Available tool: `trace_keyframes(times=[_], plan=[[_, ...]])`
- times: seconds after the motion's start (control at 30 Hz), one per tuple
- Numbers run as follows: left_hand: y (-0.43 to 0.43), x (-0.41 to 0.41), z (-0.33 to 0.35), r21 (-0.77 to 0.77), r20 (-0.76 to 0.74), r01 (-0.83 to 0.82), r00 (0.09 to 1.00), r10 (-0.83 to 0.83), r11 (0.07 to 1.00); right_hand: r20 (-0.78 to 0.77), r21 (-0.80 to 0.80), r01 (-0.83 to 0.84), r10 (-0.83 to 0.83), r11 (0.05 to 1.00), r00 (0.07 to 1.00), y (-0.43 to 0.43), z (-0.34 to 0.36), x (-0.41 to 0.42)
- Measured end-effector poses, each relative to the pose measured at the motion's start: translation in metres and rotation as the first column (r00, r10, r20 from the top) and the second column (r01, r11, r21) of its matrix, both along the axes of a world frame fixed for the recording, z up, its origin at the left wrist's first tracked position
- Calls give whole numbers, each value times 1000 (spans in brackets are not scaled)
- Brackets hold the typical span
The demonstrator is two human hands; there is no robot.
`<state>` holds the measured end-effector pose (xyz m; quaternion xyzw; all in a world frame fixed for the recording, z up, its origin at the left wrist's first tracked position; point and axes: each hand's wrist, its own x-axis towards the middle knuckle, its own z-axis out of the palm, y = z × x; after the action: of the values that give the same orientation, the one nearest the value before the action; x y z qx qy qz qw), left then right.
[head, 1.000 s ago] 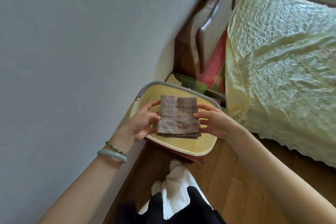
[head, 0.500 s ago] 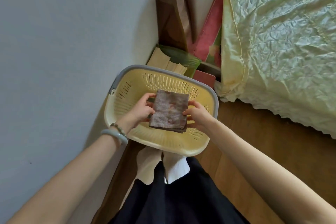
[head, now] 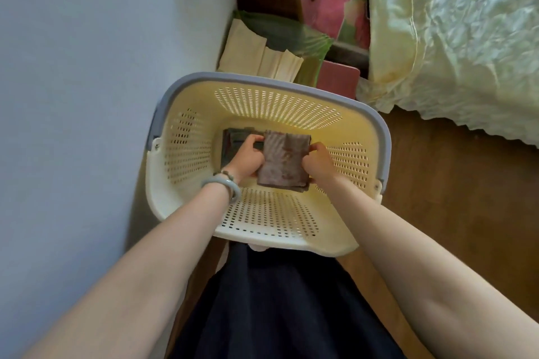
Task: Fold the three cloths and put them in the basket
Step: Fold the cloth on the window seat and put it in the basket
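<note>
A folded brown-pink cloth [head: 284,159] is down inside the cream perforated basket [head: 271,218] with a grey-blue rim. My left hand [head: 248,156] grips the cloth's left edge. On the cloth's right edge my right hand [head: 316,162] holds it with curled fingers. A darker folded cloth [head: 232,140] lies on the basket's bottom at the left, partly hidden behind my left hand. Whether the brown cloth touches the bottom I cannot tell.
The basket stands on a wooden floor [head: 452,198] against a pale wall [head: 87,96]. A bed with a crinkled light-green cover [head: 466,38] fills the upper right. Beige folded paper [head: 256,52] and green and pink items lie behind the basket. My dark skirt [head: 277,300] hangs below.
Both hands have lowered the folded brown cloth from the rim level deep into the basket. My head has leaned over it, so the basket looks larger and a dark cloth shows inside.
</note>
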<state>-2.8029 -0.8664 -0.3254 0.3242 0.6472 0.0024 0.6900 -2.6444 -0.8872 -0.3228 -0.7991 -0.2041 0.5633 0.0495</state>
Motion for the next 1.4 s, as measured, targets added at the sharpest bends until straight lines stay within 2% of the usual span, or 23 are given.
trace_keyframes(times=[0.13,0.27,0.5,0.77,0.93,1.07,1.23,1.3,1.4], plan=[[6,8,-30,-20,-49,42,998,-43,999,97,2,-127,126,992,987,3,-23,-2],[8,17,-60,-41,-89,100,991,-104,994,190,-38,-166,170,985,967,5,-52,-4],[3,28,-87,-39,-86,126,988,-129,991,225,-37,-110,115,993,967,1,-82,1],[-4,30,-83,-71,-85,87,992,-93,994,254,-31,-6,13,999,967,2,-87,-1],[-2,20,-64,-59,-107,58,992,-64,997,270,-25,-103,106,994,957,6,-62,2],[1,9,-36,-4,-80,81,994,-81,997,113,114,-93,80,989,990,7,-35,-3],[6,-2,12,114,-38,230,973,-227,967,-26,188,-318,329,929,944,15,17,-4],[8,-6,35,151,-56,247,969,-241,957,-99,203,-369,394,907,914,14,44,1],[9,-16,69,221,-46,266,964,-262,938,-195,320,-386,459,865,867,11,90,10]])
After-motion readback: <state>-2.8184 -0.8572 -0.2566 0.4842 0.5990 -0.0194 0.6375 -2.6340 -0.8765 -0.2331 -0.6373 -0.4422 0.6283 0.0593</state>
